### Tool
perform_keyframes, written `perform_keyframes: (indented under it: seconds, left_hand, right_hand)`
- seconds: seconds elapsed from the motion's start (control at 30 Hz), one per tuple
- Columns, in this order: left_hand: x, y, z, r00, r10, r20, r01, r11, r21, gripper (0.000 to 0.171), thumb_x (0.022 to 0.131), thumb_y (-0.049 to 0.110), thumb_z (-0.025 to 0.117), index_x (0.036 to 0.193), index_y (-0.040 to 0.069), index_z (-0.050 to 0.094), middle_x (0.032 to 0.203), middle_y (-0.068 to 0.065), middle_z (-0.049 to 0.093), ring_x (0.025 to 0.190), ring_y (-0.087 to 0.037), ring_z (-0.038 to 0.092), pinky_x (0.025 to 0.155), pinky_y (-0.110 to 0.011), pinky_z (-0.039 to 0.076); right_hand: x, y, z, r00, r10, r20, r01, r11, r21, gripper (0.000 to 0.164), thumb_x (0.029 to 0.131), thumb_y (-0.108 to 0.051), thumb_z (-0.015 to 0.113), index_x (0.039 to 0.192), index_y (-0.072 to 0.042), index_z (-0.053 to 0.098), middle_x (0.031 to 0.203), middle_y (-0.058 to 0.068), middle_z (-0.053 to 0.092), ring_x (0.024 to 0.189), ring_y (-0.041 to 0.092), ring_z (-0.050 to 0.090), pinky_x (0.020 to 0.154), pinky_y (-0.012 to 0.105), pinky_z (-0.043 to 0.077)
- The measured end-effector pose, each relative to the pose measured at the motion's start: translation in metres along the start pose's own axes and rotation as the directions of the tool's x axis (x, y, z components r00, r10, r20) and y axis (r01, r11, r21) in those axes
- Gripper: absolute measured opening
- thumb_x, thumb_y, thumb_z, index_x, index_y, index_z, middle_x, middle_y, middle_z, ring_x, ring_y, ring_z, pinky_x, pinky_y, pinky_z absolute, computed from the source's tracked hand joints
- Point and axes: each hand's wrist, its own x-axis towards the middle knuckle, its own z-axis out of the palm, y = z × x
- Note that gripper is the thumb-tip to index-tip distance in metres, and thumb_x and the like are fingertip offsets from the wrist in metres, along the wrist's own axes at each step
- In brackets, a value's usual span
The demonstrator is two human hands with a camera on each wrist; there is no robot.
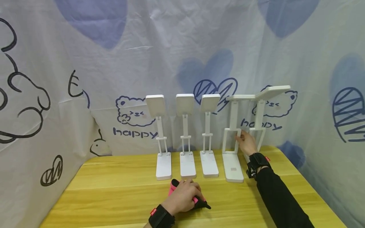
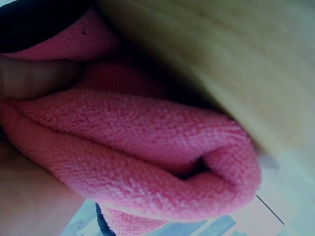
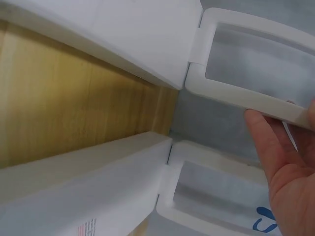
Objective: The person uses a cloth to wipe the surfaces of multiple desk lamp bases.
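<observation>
My left hand (image 1: 183, 194) rests low over the table and grips a bunched pink cloth with black edging (image 1: 172, 187). In the left wrist view the fuzzy pink cloth (image 2: 147, 152) is folded over itself, and part of a finger lies in its fold. Farther off, my right hand (image 1: 247, 144) pinches the upright frame of a white folding phone stand (image 1: 233, 167), the second from the right. The right wrist view shows fingers and thumb at the side bar of that frame (image 3: 246, 96). Another white stand (image 1: 272, 91) is just right of this hand, its base mostly hidden by the arm.
Three more white stands stand to the left in the row: one at the left end (image 1: 163, 166), one beside it (image 1: 187, 164) and a third (image 1: 209, 164). The yellow wood-grain table (image 1: 114, 190) meets a printed cloth backdrop (image 1: 171, 47) behind the row.
</observation>
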Motion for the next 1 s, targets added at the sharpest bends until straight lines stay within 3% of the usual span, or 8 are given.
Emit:
perform_keyframes:
  seconds: [0.53,0.67,0.83,1.0]
  left_hand:
    - [0.003,0.0,0.0,1.0,-0.012,-0.004,0.012,1.0,0.006,0.047,0.079,-0.005,0.061,0.096,0.035,0.078,0.104,0.014,0.066,0.102,-0.013,0.052,0.093,-0.048,0.042]
    - [0.002,0.0,0.0,1.0,-0.014,0.001,0.014,1.0,0.001,0.048,0.079,-0.006,0.061,0.096,0.035,0.078,0.104,0.014,0.066,0.102,-0.013,0.052,0.093,-0.047,0.042]
    - [0.002,-0.001,0.001,1.0,-0.004,-0.005,0.004,1.0,0.0,0.048,0.078,-0.006,0.061,0.097,0.035,0.078,0.104,0.013,0.067,0.103,-0.013,0.053,0.09,-0.046,0.042]
    - [0.002,-0.001,0.003,1.0,-0.006,-0.002,0.006,1.0,-0.003,0.048,0.077,-0.006,0.062,0.097,0.035,0.078,0.103,0.013,0.066,0.104,-0.014,0.053,0.088,-0.046,0.042]
  right_hand:
    - [0.007,-0.004,-0.006,1.0,-0.007,0.02,0.008,0.999,-0.053,0.045,0.103,-0.02,0.047,0.138,0.008,0.047,0.125,0.036,0.057,0.116,0.05,0.055,0.093,0.057,0.047]
    - [0.003,-0.003,-0.004,1.0,-0.01,0.012,0.011,0.997,-0.072,0.046,0.102,-0.019,0.05,0.134,0.013,0.048,0.122,0.038,0.058,0.113,0.05,0.057,0.093,0.056,0.047]
    - [-0.004,0.002,-0.001,0.999,-0.022,0.028,0.023,0.999,-0.042,0.037,0.1,-0.016,0.052,0.124,0.011,0.056,0.123,0.035,0.06,0.114,0.048,0.058,0.094,0.055,0.047]
    - [-0.011,0.007,-0.003,0.998,-0.023,0.055,0.024,1.0,-0.014,0.04,0.1,-0.015,0.051,0.131,0.011,0.054,0.126,0.033,0.059,0.115,0.047,0.058,0.094,0.055,0.048]
